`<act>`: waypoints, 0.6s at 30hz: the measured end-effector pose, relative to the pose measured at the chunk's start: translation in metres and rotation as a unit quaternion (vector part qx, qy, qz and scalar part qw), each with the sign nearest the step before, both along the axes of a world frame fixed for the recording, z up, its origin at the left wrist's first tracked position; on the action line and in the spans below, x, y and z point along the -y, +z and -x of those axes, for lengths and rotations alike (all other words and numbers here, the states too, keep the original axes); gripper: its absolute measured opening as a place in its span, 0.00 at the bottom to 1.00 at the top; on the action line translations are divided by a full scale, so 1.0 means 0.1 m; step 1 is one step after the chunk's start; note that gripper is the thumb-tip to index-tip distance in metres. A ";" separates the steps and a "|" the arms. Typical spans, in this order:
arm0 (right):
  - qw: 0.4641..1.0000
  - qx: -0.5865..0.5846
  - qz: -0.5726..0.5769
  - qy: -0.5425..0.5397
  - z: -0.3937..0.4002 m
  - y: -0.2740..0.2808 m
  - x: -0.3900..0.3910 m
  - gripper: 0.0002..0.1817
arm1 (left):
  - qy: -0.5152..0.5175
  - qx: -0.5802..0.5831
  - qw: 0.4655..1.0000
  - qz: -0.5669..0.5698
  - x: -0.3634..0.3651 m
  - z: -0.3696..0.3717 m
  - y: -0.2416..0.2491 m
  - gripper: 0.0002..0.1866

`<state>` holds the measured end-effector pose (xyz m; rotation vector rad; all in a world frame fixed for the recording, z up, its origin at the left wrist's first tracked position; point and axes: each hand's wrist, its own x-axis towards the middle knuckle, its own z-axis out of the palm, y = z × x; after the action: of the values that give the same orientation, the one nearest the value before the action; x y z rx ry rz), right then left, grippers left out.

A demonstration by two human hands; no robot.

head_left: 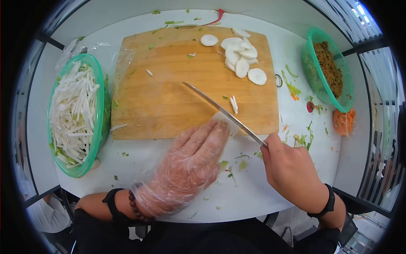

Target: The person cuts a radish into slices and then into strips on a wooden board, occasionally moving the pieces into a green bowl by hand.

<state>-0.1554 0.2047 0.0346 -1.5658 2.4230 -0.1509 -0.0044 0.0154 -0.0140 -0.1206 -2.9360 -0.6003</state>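
Observation:
My right hand (292, 171) is closed around the handle of a long kitchen knife (224, 113), whose blade slants up and left over the wooden cutting board (165, 93). In a clear plastic glove, my left hand (190, 165) presses its fingertips onto a white radish slice (229, 123) at the board's front edge. The blade runs right beside that slice, which my fingers partly cover. Just past the blade lie a few thin radish strips (234, 104). At the back right of the board, round radish slices (241, 53) are piled, with some loose around them.
A green basin (101, 76) heaped with white shreds (76, 110) stands at left. At right are a green bowl (312, 67) of brown crumbly food (326, 67) and a bag of orange shreds (344, 121). Vegetable scraps (292, 88) litter the white table (253, 199).

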 end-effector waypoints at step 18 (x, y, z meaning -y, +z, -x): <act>0.998 0.038 -0.041 0.012 0.12 -0.04 0.19 0.11 | 0.010 -0.017 0.999 0.027 -0.01 0.01 -0.02 0.41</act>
<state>-0.1669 0.1861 0.0307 -1.5253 2.3201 -0.1030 -0.0053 0.0168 -0.0155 -0.1063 -2.9175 -0.5099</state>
